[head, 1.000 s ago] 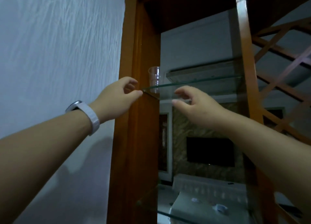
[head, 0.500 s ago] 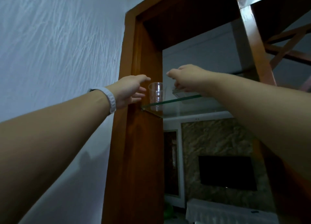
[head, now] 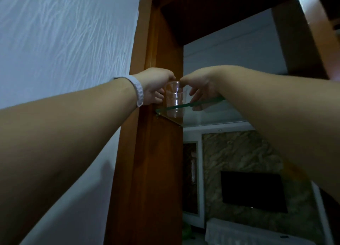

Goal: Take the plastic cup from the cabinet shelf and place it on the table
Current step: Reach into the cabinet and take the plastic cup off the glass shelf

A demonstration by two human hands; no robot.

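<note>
A clear plastic cup (head: 174, 99) stands upright on the glass shelf (head: 206, 102) at the wooden cabinet's (head: 147, 162) left end. Both hands flank it: the left hand (head: 154, 87) (white wristband (head: 138, 90)) and right hand (head: 199, 85) curl loosely at its rim, grip uncertain.

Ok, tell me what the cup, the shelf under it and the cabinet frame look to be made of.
Cup: clear, thin plastic by the look; the wood behind shows through it and faint rings mark its wall.
Shelf: glass, most likely; transparent, with a greenish polished edge.
Cabinet frame: wood or wood veneer, orange-brown with a smooth, slightly glossy finish; which of the two cannot be told.
</note>
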